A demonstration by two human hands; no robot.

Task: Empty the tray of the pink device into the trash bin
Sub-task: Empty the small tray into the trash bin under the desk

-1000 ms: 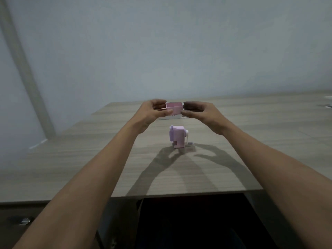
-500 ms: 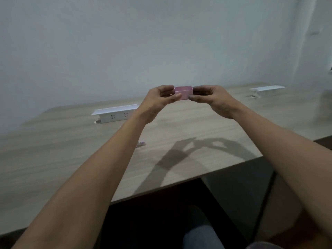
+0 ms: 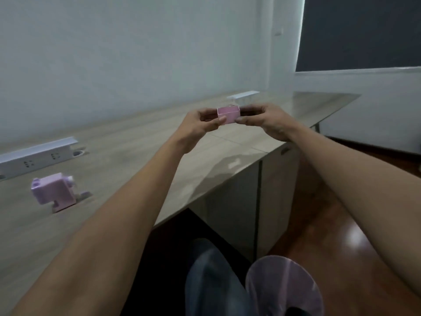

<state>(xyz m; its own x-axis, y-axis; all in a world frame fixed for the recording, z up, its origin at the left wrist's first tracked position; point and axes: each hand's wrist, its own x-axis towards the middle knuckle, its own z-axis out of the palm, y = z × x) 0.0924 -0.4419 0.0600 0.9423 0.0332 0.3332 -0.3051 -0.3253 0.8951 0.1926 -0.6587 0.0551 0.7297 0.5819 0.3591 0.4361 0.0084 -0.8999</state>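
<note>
A small pink tray is held level in the air between my left hand and my right hand, fingertips pinching its two ends above the desk's right part. The pink device it belongs to stands on the wooden desk at the far left. A translucent pinkish round bin sits low at the bottom right, on the floor beside my leg; its inside is hard to make out.
White power strips lie on the desk, one at the left, one further back. A cabinet stands under the desk's right end. A glossy wooden floor spreads to the right. My leg in jeans is below.
The view has swung to the right; both hands still hold the tray. The pink device now shows at the far left, and the bin and floor have come into view.
</note>
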